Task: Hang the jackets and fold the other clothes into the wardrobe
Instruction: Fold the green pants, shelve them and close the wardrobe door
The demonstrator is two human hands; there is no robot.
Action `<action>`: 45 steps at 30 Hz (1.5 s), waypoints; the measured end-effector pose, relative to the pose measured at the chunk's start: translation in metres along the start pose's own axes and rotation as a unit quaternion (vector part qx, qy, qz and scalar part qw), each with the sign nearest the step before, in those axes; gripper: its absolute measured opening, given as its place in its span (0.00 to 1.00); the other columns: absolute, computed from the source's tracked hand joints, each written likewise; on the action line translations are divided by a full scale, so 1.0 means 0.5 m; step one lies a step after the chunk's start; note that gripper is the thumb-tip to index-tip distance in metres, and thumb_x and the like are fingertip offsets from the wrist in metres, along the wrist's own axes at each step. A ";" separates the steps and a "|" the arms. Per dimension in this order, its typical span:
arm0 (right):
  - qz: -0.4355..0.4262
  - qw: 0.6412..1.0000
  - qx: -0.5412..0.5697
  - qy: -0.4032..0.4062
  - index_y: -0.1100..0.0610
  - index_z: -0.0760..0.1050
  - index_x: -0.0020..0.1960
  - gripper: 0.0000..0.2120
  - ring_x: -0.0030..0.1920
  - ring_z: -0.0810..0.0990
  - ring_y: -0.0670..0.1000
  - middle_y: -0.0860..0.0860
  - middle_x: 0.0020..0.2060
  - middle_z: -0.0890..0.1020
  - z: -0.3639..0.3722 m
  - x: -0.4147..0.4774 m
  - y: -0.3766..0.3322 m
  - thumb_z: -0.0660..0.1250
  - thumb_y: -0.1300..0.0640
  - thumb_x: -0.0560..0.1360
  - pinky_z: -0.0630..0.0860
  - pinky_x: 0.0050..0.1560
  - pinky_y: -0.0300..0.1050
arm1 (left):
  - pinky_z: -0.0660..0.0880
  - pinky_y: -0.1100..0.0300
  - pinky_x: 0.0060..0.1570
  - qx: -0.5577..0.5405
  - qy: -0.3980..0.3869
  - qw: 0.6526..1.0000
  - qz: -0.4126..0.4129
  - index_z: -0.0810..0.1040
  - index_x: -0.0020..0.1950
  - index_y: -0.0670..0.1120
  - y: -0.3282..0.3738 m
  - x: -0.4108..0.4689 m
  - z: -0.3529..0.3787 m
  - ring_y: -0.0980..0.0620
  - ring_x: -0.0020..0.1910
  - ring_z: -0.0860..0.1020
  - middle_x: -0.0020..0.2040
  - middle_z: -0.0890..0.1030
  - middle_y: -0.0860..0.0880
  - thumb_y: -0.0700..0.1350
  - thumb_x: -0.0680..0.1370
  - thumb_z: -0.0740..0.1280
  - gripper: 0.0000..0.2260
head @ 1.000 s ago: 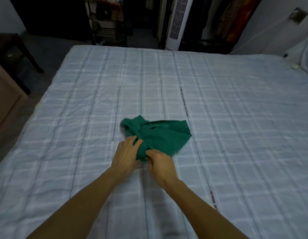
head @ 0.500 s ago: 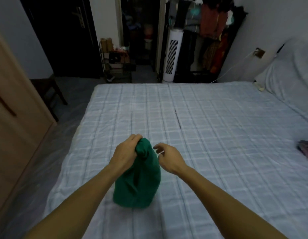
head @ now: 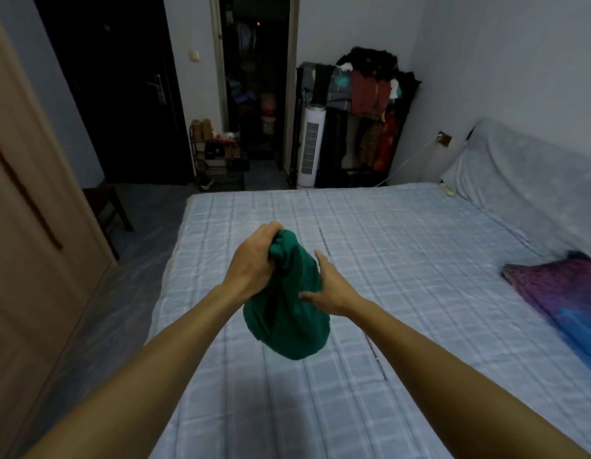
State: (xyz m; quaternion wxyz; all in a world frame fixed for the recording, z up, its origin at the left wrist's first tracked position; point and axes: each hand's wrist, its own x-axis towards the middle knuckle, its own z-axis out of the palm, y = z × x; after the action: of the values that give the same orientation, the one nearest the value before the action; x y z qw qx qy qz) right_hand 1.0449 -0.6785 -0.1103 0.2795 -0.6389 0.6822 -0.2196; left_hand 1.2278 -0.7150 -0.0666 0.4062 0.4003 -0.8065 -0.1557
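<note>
The left hand (head: 254, 263) is clenched round the bunched top of the green garment (head: 287, 323), knuckles up, with a knot of cloth showing past the fingers. The rest of the garment hangs from that grip as a loose sack below the fist, clear of the checked bed (head: 403, 260) beneath both hands. The right hand (head: 332, 289) is spread wide and grasps nothing. Its palm lies against the right side of the hanging cloth, below the level of the left fist, with the thumb stretched across the front of the fabric and one finger pointing up beside it. Its other fingers are hidden behind the cloth.

Half a second ago the right hand was apart from the garment, just right of its top, with fingers loosely bent. Now it sits lower and touches the cloth. The left hand's grip on the top has not changed. The bundle has risen off the bed. A second ago it lay flat there with both hands on its near edge.

A purple cloth (head: 559, 289) lies on the bed well to the right of the right hand. A wooden panel (head: 29, 226) stands far to the left of the left hand.
</note>
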 end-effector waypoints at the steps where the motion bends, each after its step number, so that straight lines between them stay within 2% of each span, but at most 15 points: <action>1: 0.016 1.000 0.006 -0.011 0.52 0.44 0.77 0.52 0.68 0.69 0.57 0.55 0.71 0.66 -0.008 -0.021 0.003 0.76 0.49 0.66 0.70 0.65 0.52 | 0.72 0.56 0.40 -0.003 0.006 1.000 0.001 0.71 0.50 0.50 0.021 -0.012 -0.008 0.52 0.41 0.74 0.45 0.75 0.51 0.33 0.73 0.60 0.12; 3: 0.041 0.998 0.002 -0.037 0.51 0.51 0.76 0.48 0.63 0.74 0.56 0.55 0.67 0.72 -0.024 -0.062 0.009 0.76 0.48 0.66 0.72 0.63 0.53 | 0.69 0.59 0.40 -0.005 0.022 1.000 -0.004 0.71 0.51 0.49 0.058 -0.031 -0.025 0.52 0.42 0.74 0.45 0.76 0.51 0.32 0.73 0.60 0.13; 6: 0.045 0.995 -0.060 -0.061 0.56 0.72 0.65 0.24 0.55 0.78 0.54 0.56 0.58 0.79 -0.049 -0.122 0.019 0.71 0.49 0.72 0.76 0.56 0.47 | 0.67 0.59 0.41 0.007 0.048 0.999 -0.012 0.72 0.52 0.47 0.110 -0.055 -0.050 0.49 0.44 0.75 0.46 0.77 0.49 0.32 0.73 0.60 0.13; 11: 0.012 0.999 -0.029 -0.017 0.59 0.75 0.54 0.15 0.45 0.78 0.53 0.55 0.47 0.80 -0.100 -0.212 0.040 0.62 0.48 0.78 0.73 0.43 0.44 | 0.72 0.52 0.42 0.075 0.100 0.991 -0.049 0.72 0.56 0.45 0.194 -0.102 -0.061 0.44 0.46 0.75 0.50 0.78 0.44 0.33 0.75 0.59 0.13; 14: 0.003 1.000 0.019 0.015 0.59 0.76 0.49 0.14 0.43 0.79 0.55 0.56 0.43 0.80 -0.147 -0.265 0.051 0.62 0.47 0.78 0.73 0.39 0.45 | 0.73 0.51 0.46 0.115 0.108 0.983 -0.098 0.73 0.58 0.46 0.223 -0.134 -0.047 0.41 0.50 0.76 0.53 0.79 0.42 0.34 0.75 0.60 0.14; 17: -0.018 0.995 0.095 0.016 0.59 0.77 0.49 0.12 0.44 0.80 0.55 0.57 0.44 0.81 -0.188 -0.304 0.050 0.62 0.50 0.78 0.77 0.44 0.48 | 0.72 0.52 0.41 0.150 0.050 0.970 -0.183 0.71 0.55 0.48 0.244 -0.170 -0.025 0.40 0.48 0.76 0.51 0.78 0.42 0.33 0.71 0.61 0.16; 20: 0.003 0.986 0.168 0.008 0.59 0.76 0.49 0.10 0.44 0.81 0.56 0.58 0.45 0.82 -0.208 -0.324 0.044 0.61 0.52 0.79 0.79 0.41 0.49 | 0.73 0.52 0.39 0.127 -0.055 0.952 -0.273 0.64 0.66 0.49 0.270 -0.196 0.008 0.42 0.44 0.75 0.49 0.77 0.40 0.34 0.69 0.63 0.26; 23: 0.063 0.966 0.249 0.036 0.57 0.75 0.46 0.08 0.44 0.81 0.57 0.58 0.45 0.81 -0.226 -0.330 0.032 0.61 0.53 0.78 0.80 0.38 0.49 | 0.74 0.52 0.41 0.136 -0.097 0.945 -0.282 0.58 0.72 0.49 0.297 -0.207 0.046 0.41 0.48 0.75 0.57 0.73 0.40 0.37 0.68 0.66 0.34; 25: 0.109 0.942 0.314 0.050 0.61 0.74 0.51 0.09 0.43 0.81 0.56 0.58 0.45 0.81 -0.242 -0.329 0.019 0.61 0.55 0.78 0.80 0.34 0.47 | 0.75 0.52 0.45 0.126 -0.063 0.956 -0.256 0.62 0.71 0.49 0.320 -0.207 0.068 0.42 0.52 0.75 0.62 0.70 0.42 0.39 0.69 0.66 0.31; 28: 0.146 0.915 0.370 0.058 0.64 0.72 0.54 0.09 0.41 0.81 0.56 0.60 0.46 0.81 -0.263 -0.323 -0.004 0.62 0.59 0.78 0.80 0.29 0.48 | 0.73 0.56 0.46 0.056 0.005 0.982 -0.181 0.73 0.60 0.49 0.373 -0.186 0.101 0.48 0.48 0.76 0.55 0.76 0.46 0.46 0.75 0.64 0.13; 31: 0.163 0.912 0.366 0.087 0.64 0.71 0.50 0.06 0.42 0.81 0.58 0.61 0.45 0.80 -0.278 -0.315 -0.014 0.64 0.62 0.76 0.81 0.34 0.51 | 0.74 0.57 0.39 -0.062 -0.068 0.985 -0.147 0.72 0.53 0.50 0.421 -0.162 0.140 0.50 0.42 0.79 0.45 0.79 0.51 0.57 0.76 0.64 0.13; 33: 0.180 0.896 0.393 0.101 0.62 0.68 0.46 0.06 0.41 0.80 0.57 0.61 0.43 0.78 -0.294 -0.309 -0.012 0.65 0.62 0.75 0.81 0.33 0.51 | 0.72 0.58 0.36 -0.050 -0.118 0.982 -0.138 0.68 0.55 0.50 0.420 -0.149 0.165 0.50 0.42 0.79 0.44 0.79 0.51 0.54 0.74 0.67 0.15; 35: 0.184 0.885 0.417 0.098 0.62 0.68 0.45 0.08 0.42 0.82 0.58 0.61 0.45 0.78 -0.312 -0.304 -0.008 0.68 0.62 0.75 0.81 0.32 0.50 | 0.68 0.57 0.34 -0.016 -0.104 0.984 -0.140 0.70 0.52 0.50 0.397 -0.133 0.185 0.45 0.42 0.78 0.44 0.79 0.47 0.44 0.75 0.65 0.07; 41: 0.104 0.925 0.342 0.127 0.62 0.71 0.64 0.18 0.44 0.83 0.52 0.56 0.52 0.80 -0.343 -0.274 0.024 0.68 0.61 0.75 0.81 0.35 0.44 | 0.74 0.55 0.40 -0.181 -0.033 0.935 -0.302 0.79 0.48 0.44 0.364 -0.030 0.205 0.46 0.41 0.78 0.43 0.80 0.44 0.45 0.79 0.62 0.08; 45: 0.090 0.975 0.191 0.073 0.58 0.75 0.63 0.20 0.47 0.81 0.49 0.55 0.53 0.81 -0.309 -0.273 0.052 0.71 0.52 0.73 0.77 0.40 0.40 | 0.78 0.50 0.44 -0.260 -0.022 0.879 -0.398 0.78 0.48 0.41 0.317 0.006 0.232 0.43 0.43 0.80 0.46 0.81 0.40 0.45 0.77 0.64 0.08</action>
State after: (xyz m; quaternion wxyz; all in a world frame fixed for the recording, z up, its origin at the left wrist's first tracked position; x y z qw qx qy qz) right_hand 0.9271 -0.5494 0.0019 0.3644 -0.4924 0.7008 -0.3655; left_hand 1.0539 -0.6257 -0.0457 0.3822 0.5637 -0.5183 -0.5172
